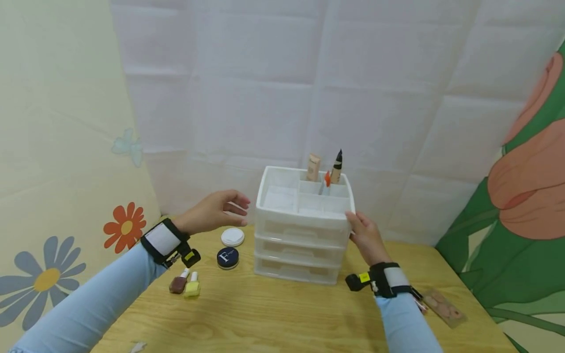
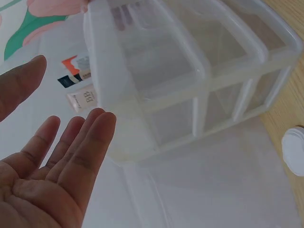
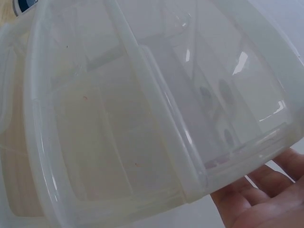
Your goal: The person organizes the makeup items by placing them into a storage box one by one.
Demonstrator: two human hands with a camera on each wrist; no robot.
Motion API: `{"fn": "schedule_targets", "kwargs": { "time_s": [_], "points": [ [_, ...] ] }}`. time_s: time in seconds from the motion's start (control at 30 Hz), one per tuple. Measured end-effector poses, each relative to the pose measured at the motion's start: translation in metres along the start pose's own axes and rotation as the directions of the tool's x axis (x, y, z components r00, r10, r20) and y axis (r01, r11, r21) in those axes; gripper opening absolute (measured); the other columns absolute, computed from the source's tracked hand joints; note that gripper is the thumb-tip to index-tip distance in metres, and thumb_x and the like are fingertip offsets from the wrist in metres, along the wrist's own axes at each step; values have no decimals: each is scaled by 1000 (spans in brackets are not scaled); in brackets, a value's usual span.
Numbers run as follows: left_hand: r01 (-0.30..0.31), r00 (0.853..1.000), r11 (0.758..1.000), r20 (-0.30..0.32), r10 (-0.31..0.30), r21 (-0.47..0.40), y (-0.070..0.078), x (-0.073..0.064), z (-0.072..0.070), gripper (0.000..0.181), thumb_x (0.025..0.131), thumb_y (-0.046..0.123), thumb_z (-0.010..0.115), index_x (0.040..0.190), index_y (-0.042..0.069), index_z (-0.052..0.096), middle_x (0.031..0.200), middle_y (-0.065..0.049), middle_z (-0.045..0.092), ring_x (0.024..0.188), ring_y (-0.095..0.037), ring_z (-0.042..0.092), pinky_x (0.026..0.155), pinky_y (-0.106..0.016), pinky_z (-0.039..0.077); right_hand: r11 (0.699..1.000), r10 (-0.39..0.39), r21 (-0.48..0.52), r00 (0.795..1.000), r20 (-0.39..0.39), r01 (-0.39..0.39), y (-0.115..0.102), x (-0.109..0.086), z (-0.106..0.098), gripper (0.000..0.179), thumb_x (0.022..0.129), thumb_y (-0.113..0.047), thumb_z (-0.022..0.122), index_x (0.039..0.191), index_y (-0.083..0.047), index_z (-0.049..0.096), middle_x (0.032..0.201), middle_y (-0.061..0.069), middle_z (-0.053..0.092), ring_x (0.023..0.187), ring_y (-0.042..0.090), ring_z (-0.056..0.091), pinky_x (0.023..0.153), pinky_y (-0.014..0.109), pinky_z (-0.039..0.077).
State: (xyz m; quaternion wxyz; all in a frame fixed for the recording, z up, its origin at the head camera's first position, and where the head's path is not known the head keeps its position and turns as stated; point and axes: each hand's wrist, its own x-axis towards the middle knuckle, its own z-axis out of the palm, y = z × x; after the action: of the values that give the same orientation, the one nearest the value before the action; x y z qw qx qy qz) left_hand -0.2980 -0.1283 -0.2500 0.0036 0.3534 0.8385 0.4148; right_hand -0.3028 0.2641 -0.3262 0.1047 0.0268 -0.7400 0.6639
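A white drawer organizer [image 1: 300,245] with clear drawers stands on the table. My right hand [image 1: 365,236] grips its upper right front corner, the thumb at the top rim and the fingers along the side. In the right wrist view, part of the right hand [image 3: 268,192] is hidden behind the organizer. To the left, my left hand [image 1: 216,212] is held apart from the organizer, fingers loosely bent around nothing. A beige tube [image 1: 313,167], a black-tipped beige pen-like item [image 1: 337,169] and an orange-topped item [image 1: 327,179] stand in the top compartments.
Left of the organizer lie a white round item [image 1: 232,237] and a dark blue round compact [image 1: 227,258]. Nearer are a brown nail polish bottle [image 1: 178,283] and a yellow one [image 1: 192,287]. A flat beige palette [image 1: 443,307] lies beyond the right wrist.
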Motion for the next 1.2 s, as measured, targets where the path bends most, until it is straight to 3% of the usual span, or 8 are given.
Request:
{"fn": "schedule_targets", "kwargs": {
  "time_s": [0.3, 0.57, 0.8, 0.93, 1.07, 1.2],
  "points": [
    [145, 989, 987, -40, -142, 72, -48, -7, 3, 40, 92, 11, 74, 124, -6, 57, 124, -24, 61, 115, -41, 64, 92, -43, 58, 999, 24, -26, 1000, -8, -24, -2, -1, 2, 63, 106, -42, 47, 154, -2, 39, 138, 8, 53, 110, 2, 53, 107, 35, 43],
    [248, 968, 964, -68, -243, 90, -97, 5, 10, 39, 90, 13, 76, 120, -6, 59, 120, -25, 62, 112, -42, 63, 90, -45, 57, 1000, 4, -3, 1000, -19, -4, 0, 0, 2, 59, 107, -39, 48, 150, 0, 43, 116, -11, 60, 107, 1, 55, 94, 22, 48],
    [323, 946, 921, -101, -308, 217, -118, 21, 19, 42, 86, 13, 79, 116, -8, 61, 118, -30, 64, 111, -44, 62, 93, -50, 54, 1000, -6, 0, 1000, -17, 6, -1, -1, 2, 60, 106, -39, 49, 150, 2, 43, 111, -13, 61, 106, 1, 55, 90, 19, 48],
    [339, 940, 898, -131, -314, 280, -135, 31, 26, 44, 84, 16, 80, 116, -9, 62, 116, -29, 65, 110, -44, 61, 95, -53, 51, 1000, 3, 8, 1000, -20, -3, -1, -2, 2, 59, 106, -38, 49, 149, 2, 44, 110, -14, 61, 105, 1, 56, 90, 19, 49],
    [372, 928, 874, -154, -340, 313, -154, 41, 34, 49, 84, 18, 81, 118, -11, 61, 119, -31, 64, 110, -44, 61, 95, -52, 51, 1000, 13, -8, 1000, -24, -13, -2, -3, 2, 59, 106, -38, 48, 150, 1, 43, 117, -8, 61, 105, 1, 56, 91, 20, 48],
    [381, 925, 848, -163, -344, 369, -165, 50, 42, 53, 83, 19, 82, 120, -12, 61, 123, -32, 63, 114, -45, 60, 97, -51, 51, 1000, 15, -11, 1000, -25, -15, -2, -2, 1, 60, 107, -39, 48, 152, 0, 41, 123, -3, 60, 105, 1, 56, 90, 19, 49]
  ]
}}
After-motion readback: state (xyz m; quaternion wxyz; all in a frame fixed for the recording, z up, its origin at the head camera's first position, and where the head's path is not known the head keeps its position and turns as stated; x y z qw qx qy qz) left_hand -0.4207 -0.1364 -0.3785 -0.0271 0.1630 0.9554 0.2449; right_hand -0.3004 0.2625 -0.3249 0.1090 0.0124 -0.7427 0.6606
